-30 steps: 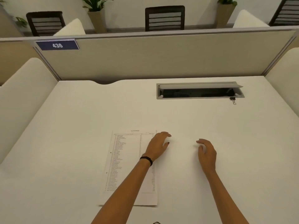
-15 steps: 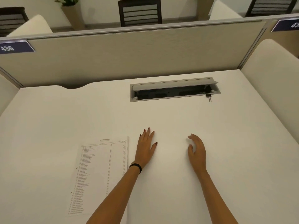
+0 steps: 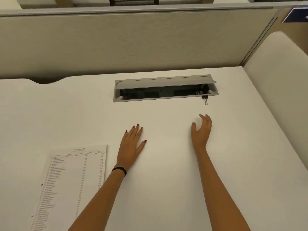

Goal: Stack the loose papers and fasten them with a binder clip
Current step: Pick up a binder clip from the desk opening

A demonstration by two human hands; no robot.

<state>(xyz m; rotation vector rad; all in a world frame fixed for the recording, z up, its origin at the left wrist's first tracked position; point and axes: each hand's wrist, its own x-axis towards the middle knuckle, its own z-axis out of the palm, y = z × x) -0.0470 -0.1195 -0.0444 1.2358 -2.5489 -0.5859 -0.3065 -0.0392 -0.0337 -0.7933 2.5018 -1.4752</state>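
papers [image 3: 75,180] with unreadable print, binder clip [image 3: 205,98] apart, left hand [image 3: 131,147] fingers flat, right hand [image 3: 200,130] fingers relaxed, empty

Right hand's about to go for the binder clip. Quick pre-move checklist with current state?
1. Binder clip located and uncovered: ok, it lies on the desk at the cable tray's front rim, near its right end.
2. Right hand empty: ok, fingers loosely curled, short of the clip.
3. Path to the clip unobstructed: ok, only bare desk between.
4. Left hand free: ok, flat on the desk, right of the papers, not touching them.
5. Papers squared into one stack: cannot tell, only a top printed sheet shows and its lower end is cut off.
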